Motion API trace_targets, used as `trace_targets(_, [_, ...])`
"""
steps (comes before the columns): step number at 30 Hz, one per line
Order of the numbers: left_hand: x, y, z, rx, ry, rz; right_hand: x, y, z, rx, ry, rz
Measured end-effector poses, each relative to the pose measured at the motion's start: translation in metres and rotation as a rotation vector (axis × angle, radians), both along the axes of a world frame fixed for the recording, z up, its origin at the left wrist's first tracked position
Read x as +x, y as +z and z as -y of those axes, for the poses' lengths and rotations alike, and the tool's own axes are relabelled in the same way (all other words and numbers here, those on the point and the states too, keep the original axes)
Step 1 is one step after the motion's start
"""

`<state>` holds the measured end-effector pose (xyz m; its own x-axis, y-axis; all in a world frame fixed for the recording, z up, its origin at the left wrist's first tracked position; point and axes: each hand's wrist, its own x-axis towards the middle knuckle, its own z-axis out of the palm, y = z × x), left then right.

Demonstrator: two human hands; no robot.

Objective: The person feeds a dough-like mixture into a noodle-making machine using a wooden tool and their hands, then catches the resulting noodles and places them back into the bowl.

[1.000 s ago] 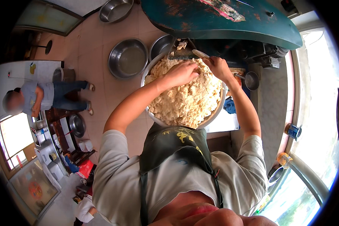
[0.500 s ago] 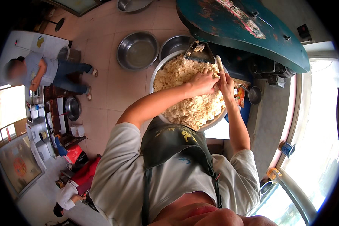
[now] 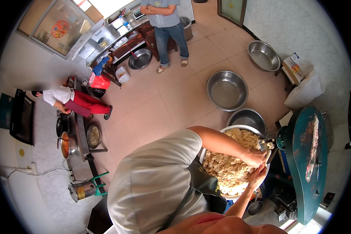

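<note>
Touching dough (image 3: 228, 165) in the basin (image 3: 241, 127) near its right edge with the left hand (image 3: 255, 157), with the right hand (image 3: 257, 176) beside it at the rim; cannot tell whether holding anything in the bent fingers. Tight toward the machine (image 3: 310, 160) at right and the pan (image 3: 247, 117) past the upper edge; open over the floor (image 3: 171, 97) at upper left.

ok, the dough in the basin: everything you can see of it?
The dough is pale yellow, crumbly and lumpy, not yet one smooth mass. It fills most of the width of the round basin, its surface uneven. The left hand is on it, toward the picture's right; the right hand is at its edge, contact unclear.
</note>
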<state>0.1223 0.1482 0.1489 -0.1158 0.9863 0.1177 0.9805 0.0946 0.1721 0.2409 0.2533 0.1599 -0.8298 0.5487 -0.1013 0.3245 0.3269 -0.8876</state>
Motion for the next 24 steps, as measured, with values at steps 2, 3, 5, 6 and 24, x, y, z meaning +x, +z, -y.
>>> trace_targets(2, [-0.004,-0.029,-0.011,-0.013,0.027,0.021,-0.003,0.003,-0.001,-0.037,-0.004,0.000])
trace_targets(3, [-0.005,-0.045,-0.016,0.004,0.086,0.136,-0.006,0.010,0.001,0.052,-0.003,0.030])
trace_targets(5, [-0.005,-0.003,-0.006,0.018,0.182,0.399,-0.004,-0.016,-0.020,0.024,-0.037,0.020])
trace_targets(6, [-0.006,0.032,0.009,-0.004,0.249,0.553,-0.001,-0.027,-0.026,0.003,-0.049,0.017])
trace_targets(24, [0.000,-0.050,0.000,0.350,0.340,1.183,-0.001,-0.004,-0.024,-0.499,-0.231,0.000])
